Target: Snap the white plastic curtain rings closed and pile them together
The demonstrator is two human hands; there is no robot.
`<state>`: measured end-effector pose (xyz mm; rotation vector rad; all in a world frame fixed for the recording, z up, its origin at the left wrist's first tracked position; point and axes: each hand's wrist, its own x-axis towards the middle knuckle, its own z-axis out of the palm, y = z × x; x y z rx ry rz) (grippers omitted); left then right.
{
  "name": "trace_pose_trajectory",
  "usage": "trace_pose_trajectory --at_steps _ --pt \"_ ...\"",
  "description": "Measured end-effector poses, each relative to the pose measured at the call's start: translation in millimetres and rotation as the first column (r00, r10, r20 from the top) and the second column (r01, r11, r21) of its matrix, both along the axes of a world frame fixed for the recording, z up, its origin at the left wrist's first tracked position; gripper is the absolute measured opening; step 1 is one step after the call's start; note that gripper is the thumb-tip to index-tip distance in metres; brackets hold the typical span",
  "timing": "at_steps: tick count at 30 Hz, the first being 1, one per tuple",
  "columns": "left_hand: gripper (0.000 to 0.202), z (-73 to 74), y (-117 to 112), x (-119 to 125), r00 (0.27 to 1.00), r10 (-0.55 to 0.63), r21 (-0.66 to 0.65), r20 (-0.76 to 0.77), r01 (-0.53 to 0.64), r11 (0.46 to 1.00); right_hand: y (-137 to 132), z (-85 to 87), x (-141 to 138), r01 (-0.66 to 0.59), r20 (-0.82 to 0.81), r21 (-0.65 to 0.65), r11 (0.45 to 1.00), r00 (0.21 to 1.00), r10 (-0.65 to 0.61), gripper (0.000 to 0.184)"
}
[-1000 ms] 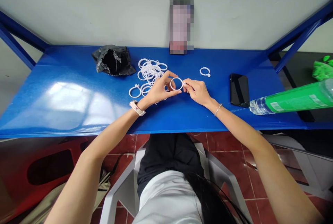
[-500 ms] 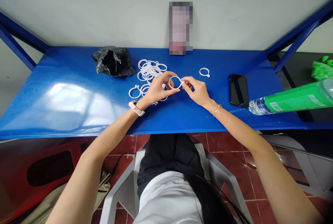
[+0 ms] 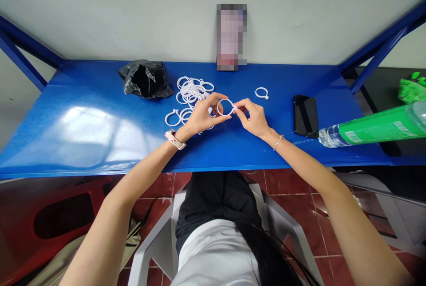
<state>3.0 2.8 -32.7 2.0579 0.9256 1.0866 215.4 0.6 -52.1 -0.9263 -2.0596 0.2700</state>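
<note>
Both hands hold one white plastic ring [image 3: 225,107] just above the blue table [image 3: 100,117]. My left hand [image 3: 201,115] pinches the ring's left side between thumb and fingers. My right hand [image 3: 253,116] pinches its right side, at the small tab. A pile of several white rings [image 3: 193,88] lies just behind my left hand. One ring [image 3: 172,118] lies apart to the left, and a single ring [image 3: 262,93] lies to the right.
A crumpled black plastic bag [image 3: 145,78] sits at the back left. A black phone [image 3: 305,114] lies flat at the right, beside a green-labelled bottle [image 3: 372,127] on its side. A blurred upright object [image 3: 231,37] leans on the wall. Blue shelf struts frame both ends.
The ring and both hands have stayed at almost the same spot, with only slight shifts of the fingers around the ring.
</note>
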Motion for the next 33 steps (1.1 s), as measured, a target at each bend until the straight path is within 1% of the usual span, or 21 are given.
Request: trace_pose_trajectory --at_steps 9,17,25,33 --pt "0.049 1.2 -3.2 2.4 1.0 0.015 0.035 -0.014 -0.015 0.999 -1.3 -0.1 0.7 -0.003 0.015 0.02 1.0 1.0 0.002 0.023" --pt "0.047 1.4 -4.2 3.0 0.999 0.021 0.053 -0.03 -0.019 0.998 -2.3 2.6 0.8 0.014 0.025 -0.01 1.0 1.0 -0.014 0.031" --pt "0.049 0.7 -4.2 3.2 0.998 0.02 0.046 -0.051 -0.018 0.999 -1.9 2.7 0.6 0.013 0.022 0.04 0.999 1.0 -0.014 0.027" --pt "0.047 -0.5 -3.7 3.6 0.999 0.018 0.058 -0.037 -0.016 0.998 -1.6 3.0 0.4 0.017 0.026 0.015 1.0 1.0 -0.017 0.032"
